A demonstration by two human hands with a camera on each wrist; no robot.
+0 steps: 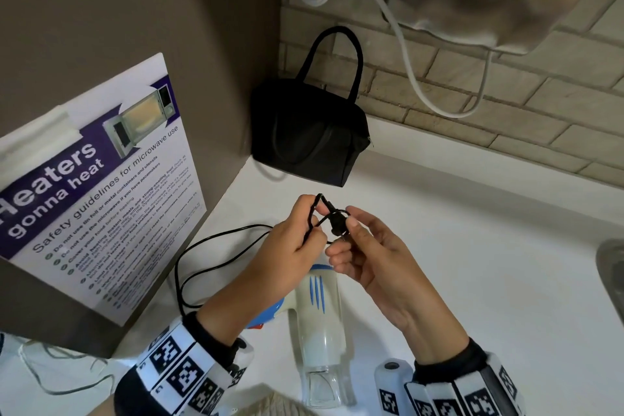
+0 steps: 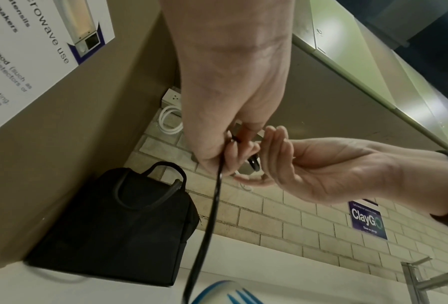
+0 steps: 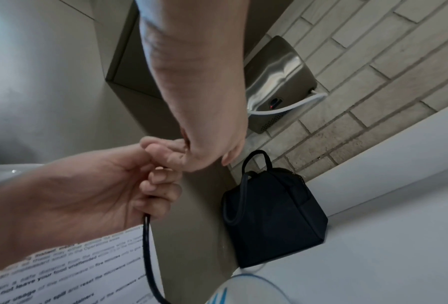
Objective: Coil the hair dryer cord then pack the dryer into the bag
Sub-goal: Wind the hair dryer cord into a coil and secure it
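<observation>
Left hand [image 1: 293, 240] grips the first small loops of cord [image 1: 216, 236]; right hand [image 1: 363, 246] pinches the plug end. Slack trails left (toward the poster), dryer [image 1: 317, 307] lies beneath, bag [image 1: 310, 132] beyond.

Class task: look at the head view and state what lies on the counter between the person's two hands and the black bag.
Nothing: between the hands and bag, the head view shows bare white counter.
</observation>
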